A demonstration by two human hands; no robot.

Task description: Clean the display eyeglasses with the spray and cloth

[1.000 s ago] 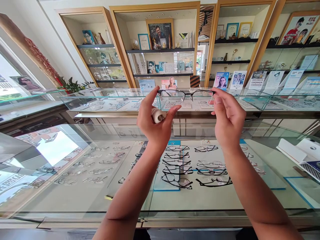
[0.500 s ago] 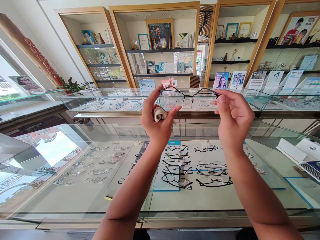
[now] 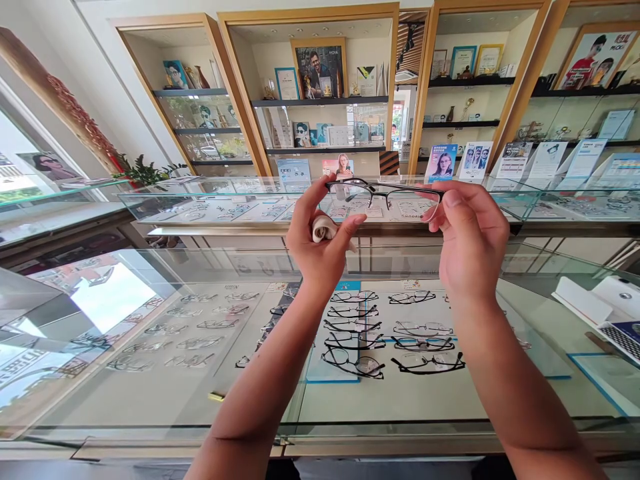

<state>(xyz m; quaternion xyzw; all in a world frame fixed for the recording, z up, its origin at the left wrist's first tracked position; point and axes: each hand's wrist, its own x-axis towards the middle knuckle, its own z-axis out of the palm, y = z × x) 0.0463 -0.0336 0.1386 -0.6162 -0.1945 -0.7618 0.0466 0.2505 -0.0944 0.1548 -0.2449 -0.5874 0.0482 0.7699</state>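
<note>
A pair of eyeglasses (image 3: 381, 194) with a dark upper rim is held up in the air between my two hands. My left hand (image 3: 320, 243) touches its left end with the raised index finger and keeps a rolled pale cloth (image 3: 324, 229) in the palm, thumb stretched out to the right. At the other end, my right hand (image 3: 473, 233) pinches the frame's corner between thumb and fingers. Below the hands, under the counter's glass top, several black-framed eyeglasses (image 3: 427, 362) lie in columns on a pale panel.
The glass counter (image 3: 165, 407) spans the front, with more spectacles inside at the left. A small gold object (image 3: 216, 396) sits low at the left. To the right is a white device with a keyboard (image 3: 623, 337). Another glass showcase (image 3: 225, 212) stands behind, before wooden shelves (image 3: 320, 100).
The eyeglasses have tilted, so the top rim looks flatter and the lenses sit at another angle. Both hands have shifted slightly right, still holding them.
</note>
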